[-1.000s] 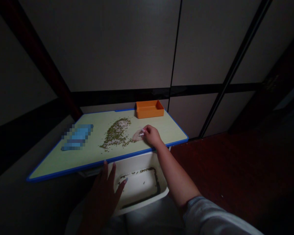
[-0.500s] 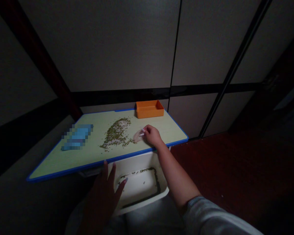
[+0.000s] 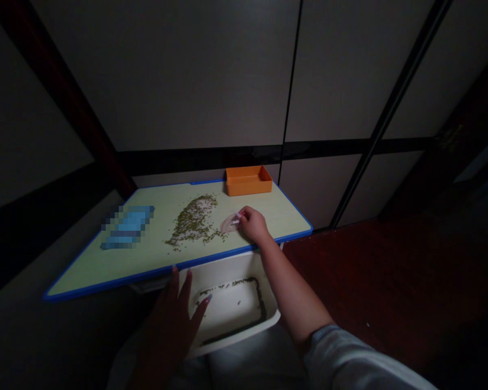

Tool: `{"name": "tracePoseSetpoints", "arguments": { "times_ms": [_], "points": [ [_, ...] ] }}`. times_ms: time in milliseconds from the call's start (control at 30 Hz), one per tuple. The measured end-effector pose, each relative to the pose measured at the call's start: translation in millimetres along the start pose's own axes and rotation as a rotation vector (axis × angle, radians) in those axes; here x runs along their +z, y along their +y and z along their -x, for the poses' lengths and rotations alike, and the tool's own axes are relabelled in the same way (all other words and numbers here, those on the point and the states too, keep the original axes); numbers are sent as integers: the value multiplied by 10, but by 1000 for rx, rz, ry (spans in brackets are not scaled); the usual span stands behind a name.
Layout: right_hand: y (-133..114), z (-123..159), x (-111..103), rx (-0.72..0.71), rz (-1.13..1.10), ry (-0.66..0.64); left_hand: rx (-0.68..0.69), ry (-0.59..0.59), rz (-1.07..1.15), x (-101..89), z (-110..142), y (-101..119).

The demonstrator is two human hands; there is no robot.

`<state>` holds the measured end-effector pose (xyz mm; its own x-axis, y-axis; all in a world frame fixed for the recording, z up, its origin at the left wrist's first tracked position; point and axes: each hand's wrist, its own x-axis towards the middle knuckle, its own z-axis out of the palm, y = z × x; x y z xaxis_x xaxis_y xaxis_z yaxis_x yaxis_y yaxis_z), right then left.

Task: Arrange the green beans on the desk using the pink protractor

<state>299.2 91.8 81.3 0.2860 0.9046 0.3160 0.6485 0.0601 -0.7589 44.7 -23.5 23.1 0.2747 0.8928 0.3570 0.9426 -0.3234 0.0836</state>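
My right hand [image 3: 252,224] is closed in a pinch on a thin, see-through pinkish piece [image 3: 229,223] with a curved edge, low over the table top; its exact kind cannot be made out. Just left of that piece spreads a patch of small green beans or grains [image 3: 193,221]. Fingers apart, my left hand [image 3: 181,309] rests at the left side of a white plastic basin [image 3: 244,335], its thumb over the inside. Along the basin's bottom edges lie more of the same small grains. The basin sits close below the table's front edge, above my lap.
The pale table [image 3: 106,271] has a blue rim. An orange open box [image 3: 249,187] stands at its back right. A blurred-out blue item [image 3: 130,226] lies on the left. Cabinet panels [image 3: 203,76] rise behind, and dark red floor [image 3: 329,271] shows at right.
Almost nothing differs. My right hand and the see-through piece have shifted very slightly; my left hand and the basin keep their places.
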Motion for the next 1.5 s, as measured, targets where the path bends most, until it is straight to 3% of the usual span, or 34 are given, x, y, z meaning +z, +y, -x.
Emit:
{"name": "tracePoseSetpoints", "arguments": {
  "times_ms": [167,333,567,1267,1500],
  "points": [
    [21,-11,-2,-25,-63,-1,-5,-20,1,-14,-10,8],
    [-3,5,-65,47,37,70,-4,-12,4,3,-1,3],
    [-73,41,-96,43,160,22,14,23,22,55,-2,-25],
    [-44,24,-58,2,84,-7,10,1,-31,27,-7,-9],
    [-41,26,-51,-1,113,-26,29,47,-23,72,-1,-30]
  ]
}}
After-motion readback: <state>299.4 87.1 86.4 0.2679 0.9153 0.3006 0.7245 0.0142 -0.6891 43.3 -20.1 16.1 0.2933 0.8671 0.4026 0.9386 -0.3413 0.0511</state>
